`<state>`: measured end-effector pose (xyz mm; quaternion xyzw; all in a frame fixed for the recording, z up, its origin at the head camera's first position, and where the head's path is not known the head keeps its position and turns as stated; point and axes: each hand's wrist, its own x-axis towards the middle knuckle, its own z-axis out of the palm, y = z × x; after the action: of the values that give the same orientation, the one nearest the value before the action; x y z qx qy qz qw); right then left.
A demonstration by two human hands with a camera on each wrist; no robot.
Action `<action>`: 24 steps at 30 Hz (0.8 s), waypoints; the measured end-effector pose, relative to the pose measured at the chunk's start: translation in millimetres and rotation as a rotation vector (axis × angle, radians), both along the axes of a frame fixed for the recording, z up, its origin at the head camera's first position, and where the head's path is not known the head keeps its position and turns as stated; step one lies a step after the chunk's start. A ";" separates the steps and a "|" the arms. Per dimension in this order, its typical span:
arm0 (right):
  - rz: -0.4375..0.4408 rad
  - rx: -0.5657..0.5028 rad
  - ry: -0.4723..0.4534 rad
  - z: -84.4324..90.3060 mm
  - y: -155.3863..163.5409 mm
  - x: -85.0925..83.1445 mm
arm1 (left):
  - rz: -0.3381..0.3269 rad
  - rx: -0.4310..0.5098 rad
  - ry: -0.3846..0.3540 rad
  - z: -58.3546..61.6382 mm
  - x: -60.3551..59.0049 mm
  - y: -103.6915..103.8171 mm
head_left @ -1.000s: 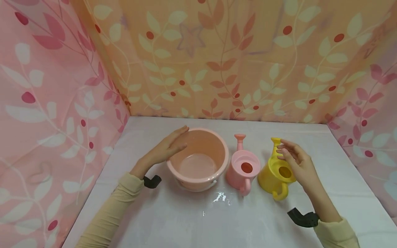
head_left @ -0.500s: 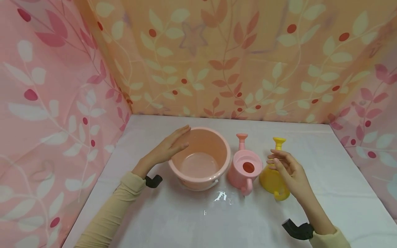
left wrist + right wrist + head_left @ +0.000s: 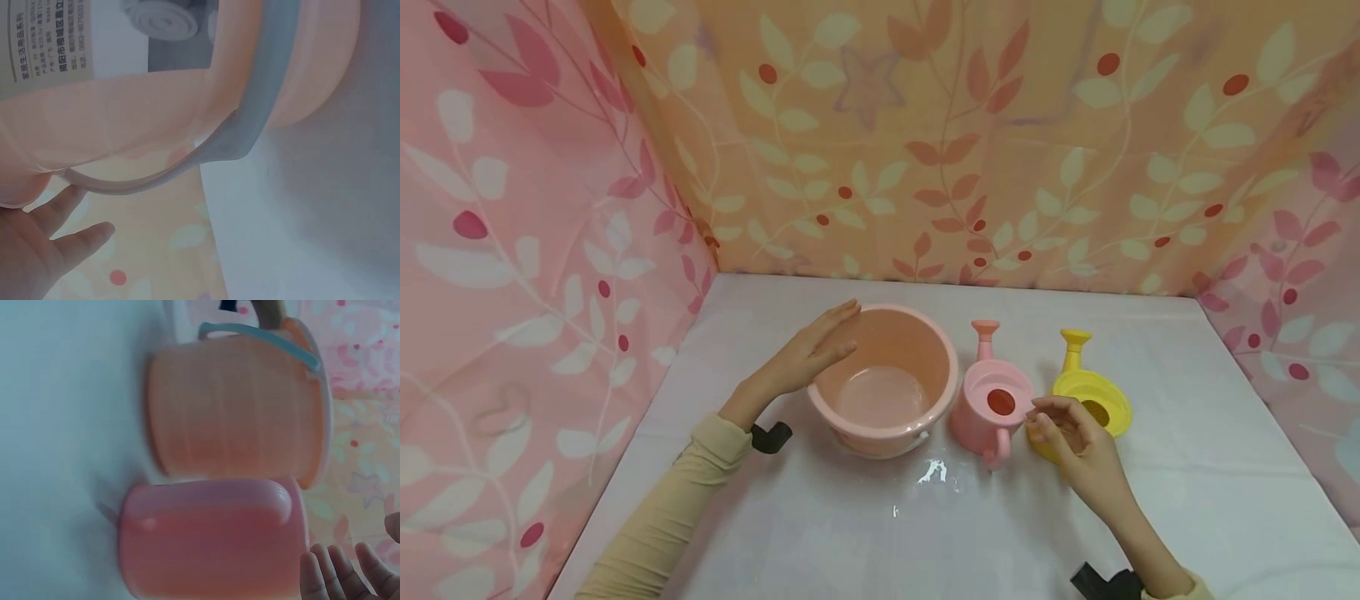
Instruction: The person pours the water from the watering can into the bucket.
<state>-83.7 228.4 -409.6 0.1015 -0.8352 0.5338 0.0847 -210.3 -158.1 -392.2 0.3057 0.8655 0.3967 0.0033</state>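
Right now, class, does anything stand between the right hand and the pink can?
Nothing visible does. The right hand is close beside the pink can; whether they touch is hard to tell. The yellow can is partly hidden behind that hand in the head view.

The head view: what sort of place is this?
Probably an improvised tabletop staging area, perhaps indoors: leaf-print hangings screen three sides of a white tabletop, and a peach-pink plastic bucket stands on it.
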 end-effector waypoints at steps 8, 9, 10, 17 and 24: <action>-0.019 0.058 0.055 -5.2 -16.9 11.7 | 0.002 0.007 0.011 0.7 -0.5 0.5; -0.028 0.071 0.044 -3.3 -19.6 13.4 | 0.000 0.008 0.012 0.6 -0.6 0.5; -0.038 0.082 0.030 -1.9 -22.0 15.1 | 0.001 0.008 0.011 0.4 -0.7 0.5; -0.026 0.123 0.025 -27.5 -21.8 13.7 | 0.006 0.007 -0.004 -1.4 -0.1 -0.1; -0.043 0.158 -0.060 -53.9 -19.8 8.1 | 0.011 0.001 0.001 -2.2 -0.5 -0.2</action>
<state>-75.6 208.6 -463.4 0.0736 -0.8789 0.4672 0.0627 -210.8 -158.4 -394.4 0.3012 0.8670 0.3971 0.0007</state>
